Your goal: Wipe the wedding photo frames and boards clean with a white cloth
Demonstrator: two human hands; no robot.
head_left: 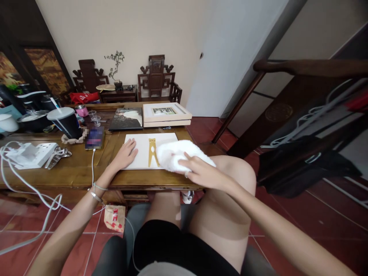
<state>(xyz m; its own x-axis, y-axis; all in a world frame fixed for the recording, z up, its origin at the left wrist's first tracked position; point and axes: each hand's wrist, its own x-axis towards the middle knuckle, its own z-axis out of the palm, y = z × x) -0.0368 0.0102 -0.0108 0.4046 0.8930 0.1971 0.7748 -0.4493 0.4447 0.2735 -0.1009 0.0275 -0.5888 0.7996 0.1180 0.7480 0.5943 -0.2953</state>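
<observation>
A white fluffy cloth (184, 151) is gripped in my right hand (197, 170), over the right part of a flat white board (140, 147). The cloth hides that part of the board and some of my fingers. On the board's left side rests my left hand (126, 153), fingers stretched out and lying flat. Between my hands, a yellow, two-legged shape (152, 151) with an oval gap shows on the board; whether it is painted or a separate piece I cannot tell. The board lies near the front edge of a wooden table (115, 179).
Behind the board are a dark picture panel (126, 118) and stacked light frames (166, 114). To the left stand a lidded cup with straw (64, 120), a phone (94, 138) on a cable, and a power strip (38, 155) with loose cords. A paper bag (114, 218) sits below.
</observation>
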